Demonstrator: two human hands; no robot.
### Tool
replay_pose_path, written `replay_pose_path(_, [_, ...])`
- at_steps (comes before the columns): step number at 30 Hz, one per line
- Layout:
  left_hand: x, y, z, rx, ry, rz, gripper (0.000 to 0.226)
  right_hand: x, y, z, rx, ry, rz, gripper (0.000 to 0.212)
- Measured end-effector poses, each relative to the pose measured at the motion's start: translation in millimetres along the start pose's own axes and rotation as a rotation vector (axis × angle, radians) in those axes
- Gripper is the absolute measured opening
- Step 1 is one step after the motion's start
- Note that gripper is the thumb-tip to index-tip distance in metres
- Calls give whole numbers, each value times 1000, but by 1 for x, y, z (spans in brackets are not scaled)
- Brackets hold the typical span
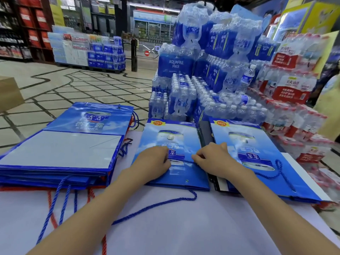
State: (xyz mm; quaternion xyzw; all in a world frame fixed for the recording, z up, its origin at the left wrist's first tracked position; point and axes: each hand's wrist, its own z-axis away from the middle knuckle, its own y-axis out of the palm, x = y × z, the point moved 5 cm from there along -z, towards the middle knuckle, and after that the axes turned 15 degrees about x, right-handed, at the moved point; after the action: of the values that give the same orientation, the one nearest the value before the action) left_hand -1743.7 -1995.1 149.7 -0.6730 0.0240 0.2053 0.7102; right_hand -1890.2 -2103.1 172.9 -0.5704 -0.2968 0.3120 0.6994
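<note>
Your left grip (153, 161) and right grip (211, 156) pinch the flat blue gift bag (161, 135) at its cross crease, apparently mid-fold; next, press it flat against the tabletop (165, 227).

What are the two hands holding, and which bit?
The left hand and right hand both seem to pinch the middle flat blue bag at the fold across its face.

Fingertips of the left grip (152, 161) and right grip (211, 159) curl under against the middle blue paper bag (174, 137), so whether they pinch it cannot be told; they cover part of its printed can. The left edge cuts off a cardboard box (9, 92). The upper bottled-water packs (230, 39) are blurred, and print on the far shelves (11, 34) is too small to read.
</note>
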Motion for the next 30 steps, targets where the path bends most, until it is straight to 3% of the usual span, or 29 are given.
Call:
replay_pose_path(3, [17, -3, 4, -9, -103, -20, 16, -1, 1, 3, 11, -53, 43, 17])
replay_pose_path(7, [23, 2, 6, 28, -177, -54, 17, 1, 9, 6, -91, -54, 102, 15])
replay_pose_path(14, [28, -6, 14, -57, -358, -76, 20, 14, 11, 4, -196, -121, 128, 24])
replay_pose_path(16, [26, -7, 14, -56, -302, -166, 30, 20, 13, 4, -227, -175, 115, 22])
replay_pose_path(19, [9, 1, 10, 16, 60, -44, 54, 27, 17, 5, -186, -231, 90, 18])
replay_pose_path(22, [-4, 11, 6, 46, 270, 62, 35, 23, 17, 5, -127, -204, 14, 25])
replay_pose_path(25, [-2, 12, 1, 8, 245, 9, 14, 13, 15, 8, -122, -151, 68, 27])
replay_pose_path(30, [7, 6, 5, -11, 158, -4, 10, 4, 19, 15, -58, -146, 52, 15])
